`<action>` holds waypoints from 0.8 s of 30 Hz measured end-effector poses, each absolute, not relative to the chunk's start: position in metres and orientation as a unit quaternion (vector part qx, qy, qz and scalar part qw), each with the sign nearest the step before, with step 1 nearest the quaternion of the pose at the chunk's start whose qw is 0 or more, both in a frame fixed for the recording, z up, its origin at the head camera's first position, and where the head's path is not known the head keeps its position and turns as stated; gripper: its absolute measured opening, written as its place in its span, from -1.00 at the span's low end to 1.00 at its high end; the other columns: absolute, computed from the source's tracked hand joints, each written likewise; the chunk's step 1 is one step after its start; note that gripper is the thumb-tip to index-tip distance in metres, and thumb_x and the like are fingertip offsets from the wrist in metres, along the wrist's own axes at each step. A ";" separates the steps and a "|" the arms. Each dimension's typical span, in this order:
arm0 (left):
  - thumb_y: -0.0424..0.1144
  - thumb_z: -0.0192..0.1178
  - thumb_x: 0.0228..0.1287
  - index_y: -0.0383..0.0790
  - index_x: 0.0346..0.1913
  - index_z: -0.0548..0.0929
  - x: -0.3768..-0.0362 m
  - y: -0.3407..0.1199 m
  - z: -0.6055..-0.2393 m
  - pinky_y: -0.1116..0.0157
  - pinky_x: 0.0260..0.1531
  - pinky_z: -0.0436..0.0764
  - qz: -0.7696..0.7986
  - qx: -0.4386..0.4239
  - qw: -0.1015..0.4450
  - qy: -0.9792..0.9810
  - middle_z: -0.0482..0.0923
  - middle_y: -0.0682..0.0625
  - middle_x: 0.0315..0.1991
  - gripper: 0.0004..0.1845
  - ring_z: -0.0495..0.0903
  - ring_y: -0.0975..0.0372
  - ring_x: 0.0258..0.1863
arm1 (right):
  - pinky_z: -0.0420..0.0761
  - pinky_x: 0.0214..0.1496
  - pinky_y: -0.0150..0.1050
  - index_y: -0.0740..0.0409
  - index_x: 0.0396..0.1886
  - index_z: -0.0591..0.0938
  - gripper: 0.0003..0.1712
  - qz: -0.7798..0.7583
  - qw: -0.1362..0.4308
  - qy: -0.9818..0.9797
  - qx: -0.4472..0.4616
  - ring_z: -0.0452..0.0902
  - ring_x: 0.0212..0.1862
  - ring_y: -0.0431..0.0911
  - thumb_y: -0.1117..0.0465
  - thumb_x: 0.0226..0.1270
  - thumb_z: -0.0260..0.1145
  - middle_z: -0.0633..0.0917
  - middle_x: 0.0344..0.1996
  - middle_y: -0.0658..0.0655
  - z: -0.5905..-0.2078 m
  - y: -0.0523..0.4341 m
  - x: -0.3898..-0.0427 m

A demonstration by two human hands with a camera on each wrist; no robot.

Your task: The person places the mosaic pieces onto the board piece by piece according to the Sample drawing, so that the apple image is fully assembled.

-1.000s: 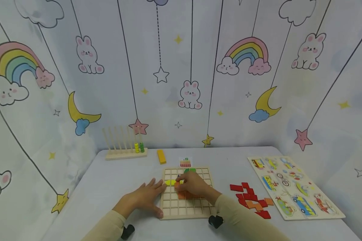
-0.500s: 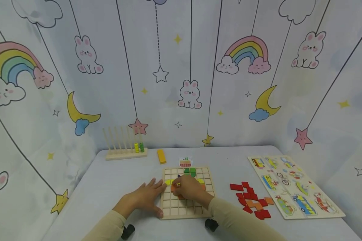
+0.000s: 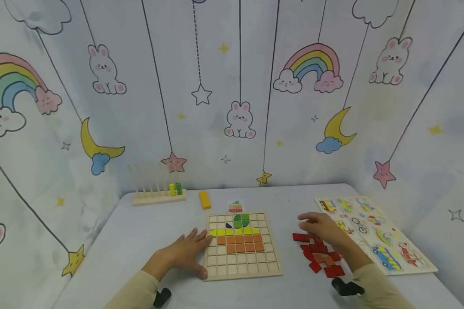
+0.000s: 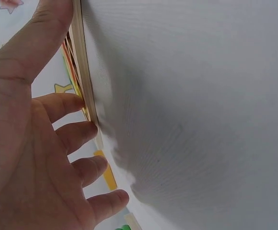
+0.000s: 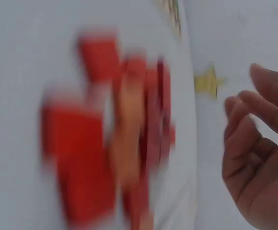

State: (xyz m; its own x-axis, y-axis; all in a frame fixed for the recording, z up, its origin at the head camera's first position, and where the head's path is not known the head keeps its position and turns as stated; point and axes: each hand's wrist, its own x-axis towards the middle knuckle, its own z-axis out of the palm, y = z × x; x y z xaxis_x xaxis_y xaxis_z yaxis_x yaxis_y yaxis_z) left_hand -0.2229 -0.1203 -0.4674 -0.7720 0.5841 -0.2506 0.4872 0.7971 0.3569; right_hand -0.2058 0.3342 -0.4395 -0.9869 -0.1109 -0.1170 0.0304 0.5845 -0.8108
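Note:
A wooden grid board (image 3: 241, 266) lies on the table in front of me, holding yellow, orange and green tiles (image 3: 239, 242). My left hand (image 3: 185, 253) lies flat beside its left edge, fingers straight against the board's rim (image 4: 84, 72). My right hand (image 3: 319, 227) hovers over a loose pile of red and orange tiles (image 3: 321, 255) to the board's right, fingers relaxed and holding nothing. The right wrist view is blurred; it shows the red tiles (image 5: 105, 139) and loosely bent fingers (image 5: 254, 143).
A vehicle peg puzzle (image 3: 375, 234) lies at the right edge of the table. At the back stand a wooden rod rack with beads (image 3: 156, 189), a yellow block (image 3: 205, 199) and a small pattern card (image 3: 236, 207). Printed fabric walls close in three sides.
My right hand has left the board and swung right to the tile pile. The orange tiles it covered are now in view. The left hand has stayed put.

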 end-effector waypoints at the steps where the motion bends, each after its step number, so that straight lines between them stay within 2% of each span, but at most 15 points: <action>1: 0.34 0.53 -0.17 -0.07 0.58 0.26 -0.223 -0.121 -0.468 -0.35 0.44 0.09 0.137 0.288 0.177 0.931 0.10 -0.14 0.61 0.22 -0.04 -0.22 0.60 | 0.64 -0.13 -0.11 0.20 0.33 0.56 -0.43 -0.430 0.079 0.899 -0.018 0.54 -0.09 0.03 0.03 0.43 0.36 0.66 -0.01 0.15 -0.439 0.354 -0.198; 6: 0.34 0.52 -0.15 -0.06 0.58 0.25 -0.223 -0.122 -0.466 -0.34 0.44 0.09 0.136 0.287 0.179 0.931 0.09 -0.14 0.62 0.22 -0.05 -0.21 0.60 | 0.62 -0.17 -0.13 0.20 0.21 0.64 -0.47 -0.297 0.111 0.949 0.000 0.50 -0.10 -0.01 0.08 0.31 0.46 0.64 -0.09 0.13 -0.439 0.414 -0.171; 9: 0.32 0.53 -0.13 -0.07 0.58 0.25 -0.223 -0.122 -0.463 -0.35 0.44 0.09 0.138 0.285 0.179 0.932 0.09 -0.15 0.62 0.20 -0.05 -0.22 0.60 | 0.61 -0.15 -0.12 0.10 0.01 0.73 -0.62 -0.240 0.117 0.964 0.006 0.48 -0.16 -0.06 0.12 0.20 0.53 0.64 -0.21 0.05 -0.443 0.421 -0.168; 14: 0.32 0.53 -0.14 -0.09 0.58 0.25 -0.223 -0.121 -0.461 -0.36 0.43 0.09 0.141 0.284 0.180 0.931 0.10 -0.16 0.61 0.21 -0.05 -0.23 0.60 | 0.62 -0.15 -0.13 0.05 -0.27 0.69 -0.79 -0.209 0.116 0.971 0.003 0.49 -0.24 -0.09 0.23 0.13 0.56 0.63 -0.35 0.00 -0.449 0.413 -0.171; 21: 0.32 0.53 -0.14 -0.09 0.59 0.24 -0.225 -0.121 -0.466 -0.37 0.43 0.09 0.145 0.286 0.183 0.929 0.08 -0.17 0.62 0.22 -0.06 -0.23 0.60 | 0.66 -0.09 -0.08 0.08 -0.12 0.69 -0.66 -0.213 0.133 0.968 0.012 0.48 -0.19 -0.08 0.22 0.10 0.58 0.62 -0.29 0.01 -0.452 0.416 -0.170; 24: 0.33 0.53 -0.14 -0.10 0.59 0.24 -0.225 -0.121 -0.467 -0.36 0.43 0.09 0.143 0.286 0.183 0.930 0.08 -0.16 0.62 0.23 -0.06 -0.23 0.60 | 0.63 -0.14 -0.13 0.08 -0.23 0.64 -0.71 -0.225 0.127 0.966 0.019 0.48 -0.21 -0.08 0.21 0.11 0.58 0.60 -0.34 0.02 -0.455 0.418 -0.169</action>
